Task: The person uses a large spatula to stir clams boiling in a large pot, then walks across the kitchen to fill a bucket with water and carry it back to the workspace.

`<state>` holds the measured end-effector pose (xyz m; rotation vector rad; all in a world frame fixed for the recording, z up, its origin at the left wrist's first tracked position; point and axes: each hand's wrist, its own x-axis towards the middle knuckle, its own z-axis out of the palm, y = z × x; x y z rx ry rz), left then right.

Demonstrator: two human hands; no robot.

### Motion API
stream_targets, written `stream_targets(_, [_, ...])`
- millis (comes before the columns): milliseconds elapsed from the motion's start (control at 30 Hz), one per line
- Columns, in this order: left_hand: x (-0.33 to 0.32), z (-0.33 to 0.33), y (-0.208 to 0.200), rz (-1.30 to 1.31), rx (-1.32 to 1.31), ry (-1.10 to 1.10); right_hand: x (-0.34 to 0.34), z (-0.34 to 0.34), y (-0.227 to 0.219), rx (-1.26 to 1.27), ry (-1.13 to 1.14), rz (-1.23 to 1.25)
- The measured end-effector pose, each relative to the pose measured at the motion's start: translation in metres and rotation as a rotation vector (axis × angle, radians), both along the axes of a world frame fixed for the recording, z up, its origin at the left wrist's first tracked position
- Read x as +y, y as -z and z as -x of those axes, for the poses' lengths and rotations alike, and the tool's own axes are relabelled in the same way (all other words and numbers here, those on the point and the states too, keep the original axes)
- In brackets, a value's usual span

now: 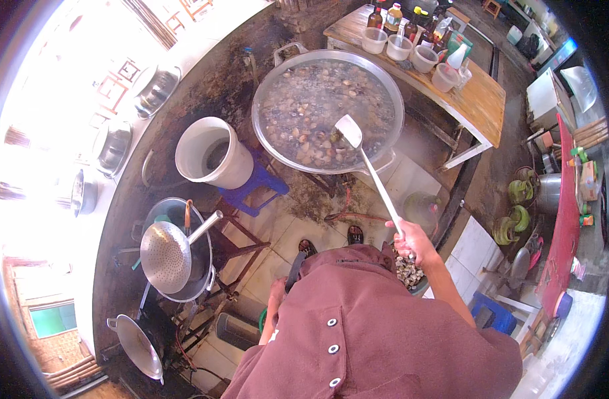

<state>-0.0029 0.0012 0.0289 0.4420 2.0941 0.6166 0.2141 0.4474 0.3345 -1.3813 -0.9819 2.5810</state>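
Now your right hand [414, 243] grips the spatula [349, 130].
Shellfish [304, 110] fill the pot [256, 113] near floor tiles [282, 243]; your left hand's [277, 290] hold is unclear.

A: Wooden table [479, 103]?
B: Plastic tubs [399, 49] stood in a row along its near edge; bottles [375, 18] were clustered behind.
A: Tiled floor [272, 267]?
B: Stained. It carried a blue plastic stool [259, 194], which bore a white plastic bucket [237, 163].
A: White ledge [97, 253], left?
B: Metal pots [113, 146] sat along it, spaced apart.
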Motion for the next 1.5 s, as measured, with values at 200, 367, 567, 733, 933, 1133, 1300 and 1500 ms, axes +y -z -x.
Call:
stream_targets(200, [-0.021, -0.012, 0.054, -0.032, 0.223, 0.366, 0.009, -0.002, -0.006, 0.299, 0.179, 0.541])
stream_targets(367, [-0.025, -0.007, 0.08, -0.029, 0.167, 0.167, 0.002, 0.016, -0.01, 0.179, 0.1, 0.155])
stream_targets(567, [-0.004, -0.002, 0.042, -0.014, -0.363, -0.455, 0.008, 0.044, -0.011, -0.059, 0.005, -0.396])
stream_targets(733, [0.019, -0.001, -0.004, 0.003, -0.47, -0.614, 0.014, 0.032, -0.014, -0.065, -0.01, -0.412])
stream_targets(933, [0.025, -0.002, -0.033, 0.039, -0.264, -0.256, 0.012, 0.028, -0.013, -0.127, -0.033, -0.422])
stream_targets(1133, [0.003, 0.0, 0.0, -0.012, 0.079, 0.214, 0.002, 0.034, -0.019, -0.108, -0.065, -0.438])
stream_targets(1300, [0.019, 0.006, 0.01, 0.064, -0.499, -0.559, -0.003, 0.054, -0.02, -0.099, -0.114, -0.555])
stream_targets(1500, [0.022, 0.002, -0.01, -0.018, -0.246, -0.309, 0.004, 0.063, -0.007, -0.053, -0.196, -0.775])
